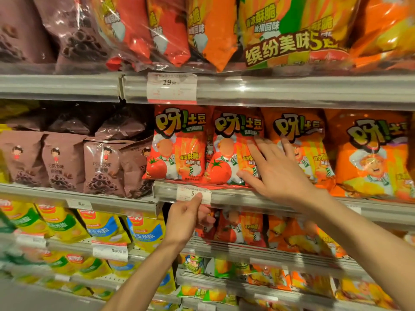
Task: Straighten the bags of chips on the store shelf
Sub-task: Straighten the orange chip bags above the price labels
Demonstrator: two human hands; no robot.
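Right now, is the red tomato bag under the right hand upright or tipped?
Upright. The red tomato bag stands on the shelf rail with its logo level; the right hand rests on it with fingers spread.

- The middle shelf (pixel 235 194) carries a clear front rail.
- On its left stand brown snack bags (pixel 65 162).
- To their right stand two red tomato chip bags (pixel 179 147), upright and touching.
- Farther right stand orange chip bags (pixel 368 158).
- The upper shelf (pixel 269 88) holds what look like wrapped multipacks (pixel 285 34).
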